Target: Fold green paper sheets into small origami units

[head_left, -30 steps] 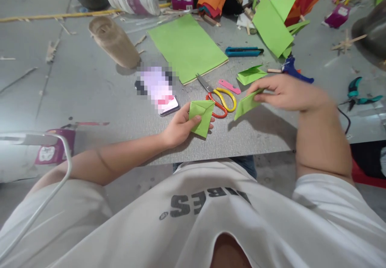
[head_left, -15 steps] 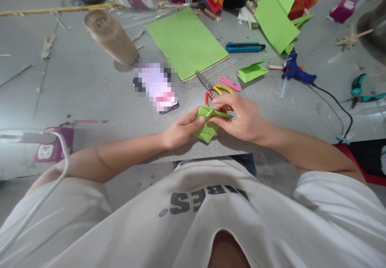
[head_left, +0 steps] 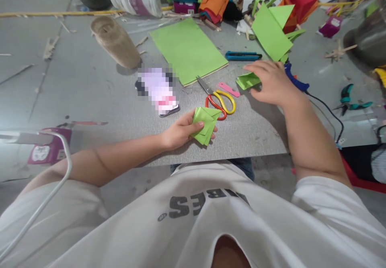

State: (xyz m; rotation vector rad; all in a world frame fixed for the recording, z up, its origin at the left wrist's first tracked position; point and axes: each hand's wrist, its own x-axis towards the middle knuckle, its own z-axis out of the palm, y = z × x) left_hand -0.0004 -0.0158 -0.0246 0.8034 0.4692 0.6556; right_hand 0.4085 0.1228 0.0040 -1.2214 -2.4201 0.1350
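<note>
My left hand (head_left: 183,130) holds a folded green paper piece (head_left: 205,124) near the table's front edge, thumb on top and fingers beneath. Further right and forward, my right hand (head_left: 271,81) is at a smaller folded green paper (head_left: 246,81), its thumb and fingers curved apart around the paper's right end. Whether the fingers press on it is hard to tell. Between the hands lie scissors (head_left: 221,102) with red and yellow handles, and a pink strip-shaped tool (head_left: 229,89) sits just behind them.
Large green sheets (head_left: 189,51) lie behind, beside a blue cutter (head_left: 243,56). A phone (head_left: 159,91) and a brown shoe-like form (head_left: 116,43) are at left. A blue glue gun (head_left: 297,79) with its cord and teal pliers (head_left: 351,100) are at right. Craft scraps crowd the back.
My right hand has let go of the folded paper in my left hand and moved right and forward to the smaller green paper. The scissors' handles are now uncovered.
</note>
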